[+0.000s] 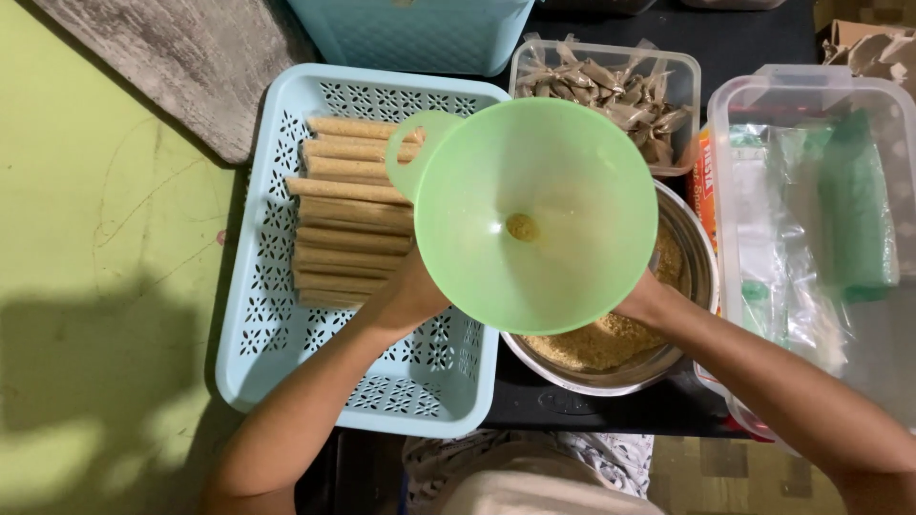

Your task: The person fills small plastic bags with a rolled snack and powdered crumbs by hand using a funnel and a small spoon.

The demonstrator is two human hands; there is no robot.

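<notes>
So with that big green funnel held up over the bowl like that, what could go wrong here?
The green funnel hides both hands, left hand and right hand, so whatever sits under its spout cannot be watched; it might overfill or slip. The funnel also hangs partly past the metal bowl of tan crumbs, so spilled crumbs could land in the light blue basket of filled tubes.

2 bare forearms; patterned grey-white garment on lap.
</notes>
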